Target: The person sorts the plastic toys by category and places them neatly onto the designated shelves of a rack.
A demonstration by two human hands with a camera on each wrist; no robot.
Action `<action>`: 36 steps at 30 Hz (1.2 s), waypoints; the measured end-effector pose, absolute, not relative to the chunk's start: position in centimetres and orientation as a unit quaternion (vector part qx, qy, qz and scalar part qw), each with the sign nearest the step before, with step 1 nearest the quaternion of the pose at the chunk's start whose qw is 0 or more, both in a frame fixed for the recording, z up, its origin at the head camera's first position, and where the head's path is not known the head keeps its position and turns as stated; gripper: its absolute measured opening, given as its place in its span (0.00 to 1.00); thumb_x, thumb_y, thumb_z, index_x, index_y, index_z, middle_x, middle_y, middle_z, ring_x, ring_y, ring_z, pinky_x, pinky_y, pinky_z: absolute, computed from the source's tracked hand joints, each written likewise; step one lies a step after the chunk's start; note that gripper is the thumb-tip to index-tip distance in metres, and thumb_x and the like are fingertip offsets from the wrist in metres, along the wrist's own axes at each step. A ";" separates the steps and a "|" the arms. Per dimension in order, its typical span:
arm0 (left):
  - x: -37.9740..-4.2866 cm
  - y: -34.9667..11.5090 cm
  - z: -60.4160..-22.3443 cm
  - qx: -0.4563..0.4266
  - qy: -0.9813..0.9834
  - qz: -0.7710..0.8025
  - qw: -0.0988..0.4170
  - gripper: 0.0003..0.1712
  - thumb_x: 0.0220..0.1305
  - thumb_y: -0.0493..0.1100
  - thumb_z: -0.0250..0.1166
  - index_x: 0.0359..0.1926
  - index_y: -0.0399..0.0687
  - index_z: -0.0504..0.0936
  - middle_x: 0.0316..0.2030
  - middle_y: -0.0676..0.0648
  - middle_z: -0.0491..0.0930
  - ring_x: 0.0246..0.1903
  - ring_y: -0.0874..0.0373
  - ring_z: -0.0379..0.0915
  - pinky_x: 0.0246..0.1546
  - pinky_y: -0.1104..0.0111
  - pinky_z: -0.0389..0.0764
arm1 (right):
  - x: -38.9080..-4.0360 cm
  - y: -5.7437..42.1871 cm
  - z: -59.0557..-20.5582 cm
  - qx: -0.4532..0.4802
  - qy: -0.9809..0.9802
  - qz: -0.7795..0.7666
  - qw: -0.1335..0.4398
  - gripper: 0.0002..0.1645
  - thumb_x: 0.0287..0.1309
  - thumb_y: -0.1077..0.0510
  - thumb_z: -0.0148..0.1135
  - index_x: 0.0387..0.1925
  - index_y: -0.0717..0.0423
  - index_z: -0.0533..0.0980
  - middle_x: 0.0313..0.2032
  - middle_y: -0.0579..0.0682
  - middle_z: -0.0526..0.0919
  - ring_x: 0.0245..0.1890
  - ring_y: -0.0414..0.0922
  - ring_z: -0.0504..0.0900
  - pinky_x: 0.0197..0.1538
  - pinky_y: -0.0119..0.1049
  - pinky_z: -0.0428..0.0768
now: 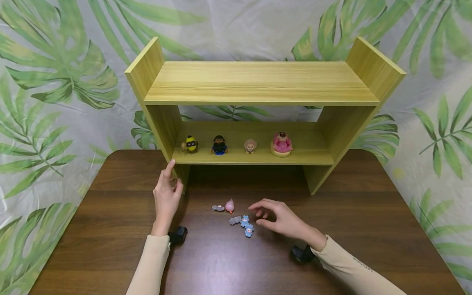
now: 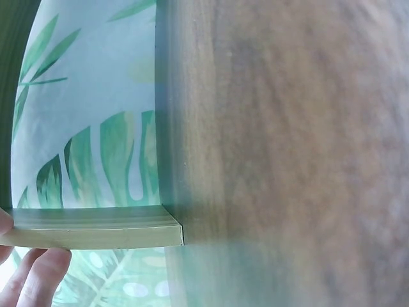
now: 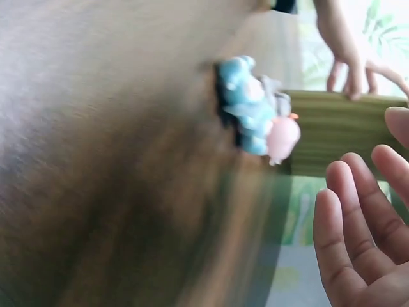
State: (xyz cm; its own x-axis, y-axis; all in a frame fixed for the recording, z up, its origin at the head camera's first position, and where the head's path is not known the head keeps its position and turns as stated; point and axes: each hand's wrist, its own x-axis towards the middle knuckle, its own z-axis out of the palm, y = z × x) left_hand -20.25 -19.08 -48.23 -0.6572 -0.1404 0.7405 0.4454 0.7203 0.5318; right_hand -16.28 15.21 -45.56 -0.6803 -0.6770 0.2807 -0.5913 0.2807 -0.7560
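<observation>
My left hand point(image 1: 166, 197) holds the front edge of the left side panel point(image 2: 96, 236) of a wooden desk shelf point(image 1: 263, 82), thumb and fingers on either side of it. Off to the right, my right hand point(image 1: 282, 218) hovers with loosely bent fingers and nothing in them. By its fingertips lie two small blue figurines point(image 1: 248, 230) and a grey figurine point(image 1: 234, 221). Slightly farther back, a pink figurine point(image 1: 230, 205) sits beside another grey figurine point(image 1: 218, 208). In the right wrist view these toys bunch together, blurred, left of the fingers point(image 3: 332, 220).
Along the middle board stand a yellow goggled figure point(image 1: 191, 144), a dark-haired figure in blue point(image 1: 219, 146), a small beige animal point(image 1: 250, 146) and a pink bear point(image 1: 282, 144). The shelf stands on a brown wooden table point(image 1: 110, 246) before a leaf-patterned cloth point(image 1: 236, 24).
</observation>
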 end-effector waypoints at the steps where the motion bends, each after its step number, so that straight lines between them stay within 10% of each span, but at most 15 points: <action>1: -20.3 -19.1 -48.2 -0.091 -0.835 -0.363 0.404 0.46 0.54 0.21 0.58 0.68 0.62 0.61 0.36 0.40 0.72 0.31 0.45 0.76 0.23 0.54 0.82 | -16.2 15.1 -45.7 -0.397 0.799 -0.448 0.054 0.20 0.54 0.70 0.65 0.50 0.62 0.76 0.40 0.55 0.81 0.37 0.42 0.79 0.38 0.38 0.81; 15: -20.2 -19.0 -48.2 -0.092 -0.835 -0.363 0.402 0.46 0.54 0.21 0.58 0.68 0.63 0.61 0.36 0.40 0.72 0.32 0.45 0.76 0.24 0.53 0.82 | -15.4 14.7 -47.8 -0.369 0.820 -0.420 0.118 0.17 0.54 0.64 0.68 0.47 0.58 0.77 0.38 0.48 0.80 0.36 0.45 0.79 0.38 0.35 0.81; 36: -20.2 -19.1 -48.2 -0.092 -0.838 -0.360 0.399 0.45 0.55 0.21 0.58 0.68 0.63 0.61 0.36 0.39 0.72 0.32 0.44 0.77 0.23 0.55 0.83 | -15.1 13.5 -48.7 -0.398 0.844 -0.356 0.054 0.15 0.47 0.65 0.70 0.37 0.55 0.75 0.33 0.43 0.74 0.32 0.39 0.75 0.32 0.26 0.77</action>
